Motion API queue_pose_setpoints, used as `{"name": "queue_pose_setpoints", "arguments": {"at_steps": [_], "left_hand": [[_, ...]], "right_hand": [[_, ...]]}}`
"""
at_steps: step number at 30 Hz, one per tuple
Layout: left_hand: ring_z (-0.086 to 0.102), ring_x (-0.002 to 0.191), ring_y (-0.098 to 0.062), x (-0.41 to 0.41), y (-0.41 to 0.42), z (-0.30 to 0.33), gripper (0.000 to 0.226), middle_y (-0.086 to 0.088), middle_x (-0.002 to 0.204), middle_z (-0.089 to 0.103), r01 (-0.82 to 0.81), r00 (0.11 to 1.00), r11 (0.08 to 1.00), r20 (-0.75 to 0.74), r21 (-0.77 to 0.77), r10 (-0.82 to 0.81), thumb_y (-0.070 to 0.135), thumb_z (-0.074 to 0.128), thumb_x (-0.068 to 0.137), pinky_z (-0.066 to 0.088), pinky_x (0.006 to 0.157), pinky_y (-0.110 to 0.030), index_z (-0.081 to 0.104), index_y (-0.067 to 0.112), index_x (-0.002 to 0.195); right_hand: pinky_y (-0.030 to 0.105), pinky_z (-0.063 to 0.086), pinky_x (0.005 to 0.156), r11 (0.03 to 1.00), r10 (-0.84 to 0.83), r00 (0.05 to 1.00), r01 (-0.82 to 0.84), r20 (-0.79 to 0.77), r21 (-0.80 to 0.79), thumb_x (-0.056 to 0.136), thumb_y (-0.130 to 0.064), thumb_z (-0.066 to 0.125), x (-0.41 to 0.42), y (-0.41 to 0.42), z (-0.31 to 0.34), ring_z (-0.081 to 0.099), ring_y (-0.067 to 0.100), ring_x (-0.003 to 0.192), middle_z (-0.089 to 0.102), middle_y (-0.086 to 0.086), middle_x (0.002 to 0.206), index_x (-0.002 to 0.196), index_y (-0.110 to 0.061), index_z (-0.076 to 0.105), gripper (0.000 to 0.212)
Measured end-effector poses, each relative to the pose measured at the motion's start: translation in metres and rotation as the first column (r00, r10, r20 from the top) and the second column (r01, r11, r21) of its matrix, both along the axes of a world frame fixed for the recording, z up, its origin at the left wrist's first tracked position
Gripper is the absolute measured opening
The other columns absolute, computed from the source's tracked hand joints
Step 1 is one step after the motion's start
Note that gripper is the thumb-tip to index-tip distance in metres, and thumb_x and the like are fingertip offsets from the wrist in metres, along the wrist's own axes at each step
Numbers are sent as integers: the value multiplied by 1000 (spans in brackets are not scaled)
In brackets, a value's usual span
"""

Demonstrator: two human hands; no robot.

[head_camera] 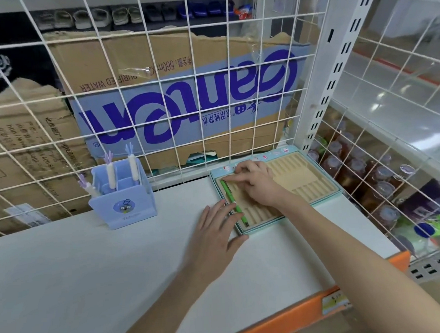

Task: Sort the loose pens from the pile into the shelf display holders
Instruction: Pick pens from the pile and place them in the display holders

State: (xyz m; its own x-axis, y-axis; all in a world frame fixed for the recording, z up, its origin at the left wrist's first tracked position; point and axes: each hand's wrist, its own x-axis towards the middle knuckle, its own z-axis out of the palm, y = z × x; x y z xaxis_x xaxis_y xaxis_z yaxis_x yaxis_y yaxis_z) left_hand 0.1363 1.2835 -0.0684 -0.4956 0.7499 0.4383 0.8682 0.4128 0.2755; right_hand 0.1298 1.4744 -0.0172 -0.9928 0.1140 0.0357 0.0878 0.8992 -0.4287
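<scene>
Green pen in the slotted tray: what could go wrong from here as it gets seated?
The green pen lies at the tray's far-left edge; if not fully in its groove it may roll out onto the shelf. The right hand covers neighbouring grooves, so alignment is hard to check. The left hand only rests flat beside the tray, so the tray could slide.

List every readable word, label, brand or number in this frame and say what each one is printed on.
"Ganten", upside down: blue band of the cardboard box behind the wire grid.
"PURIFIED WATER", upside down: same box, upper brown part.
"560m...", upside down, partly cut off: same box.
Chinese print on the left cartons: too blurred to read.
Lettering on the blue pen holder: too small.
Orange shelf-edge tag: blurred.
</scene>
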Motion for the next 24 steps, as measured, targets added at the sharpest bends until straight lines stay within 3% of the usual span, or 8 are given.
{"name": "queue_pose_setpoints", "arguments": {"at_steps": [9, 14, 18, 24], "left_hand": [[33, 132, -18, 1, 0, 1, 45, 0, 136, 53, 2, 999, 999, -38, -54, -4, 50, 19, 99, 22, 107, -42, 42, 26, 130], [36, 130, -17, 0, 0, -1, 50, 0, 133, 55, 0, 999, 998, -46, -58, -3, 50, 18, 100, 22, 106, -43, 51, 23, 126], [38, 128, -17, 0, 1, -1, 54, -1, 131, 57, -1, 999, 999, -43, -44, 0, 50, 18, 100, 24, 106, -43, 56, 20, 124], [38, 127, -19, 2, 3, -1, 58, -5, 128, 59, 11, 1000, 1000, -9, -1, -11, 49, 19, 100, 25, 107, -36, 60, 14, 120]], "right_hand": [[21, 8, 82, 999, -13, 1000, 12, -9, -39, 95, -2, 37, 2, -1, -4, 26, 17, 114, 41, -6, 121, 125, -42, 55, 52], [23, 8, 80, 999, 25, 999, -23, -38, 45, 93, -1, 37, 4, -5, -8, 30, 17, 110, 44, -7, 121, 124, -44, 55, 56], [22, 8, 80, 1000, -15, 998, 16, -64, 15, 93, -3, 39, 4, -3, -10, 30, 15, 108, 45, -9, 120, 126, -43, 53, 55], [23, 9, 81, 998, 6, 998, -2, -64, 70, 95, -7, 41, 3, -3, -13, 33, 18, 108, 46, -8, 118, 125, -44, 54, 50]]}}
